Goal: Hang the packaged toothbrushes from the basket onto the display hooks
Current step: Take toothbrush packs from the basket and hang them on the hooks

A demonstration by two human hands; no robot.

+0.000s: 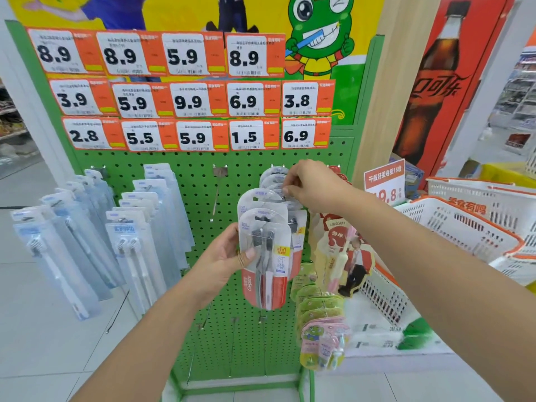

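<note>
Left hand (229, 253) grips Colgate toothbrush packs (265, 256); right hand (311, 185) pinches a pack's hang tab (282, 190) at the pegboard (203, 181) hook. Risk: tab misses hook, packs drop.

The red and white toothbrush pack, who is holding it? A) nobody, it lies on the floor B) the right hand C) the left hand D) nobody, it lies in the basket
C: the left hand grips the red and white toothbrush pack from the side, thumb across its front, while the right hand reaches up to the tops of the packs on the hook.
</note>
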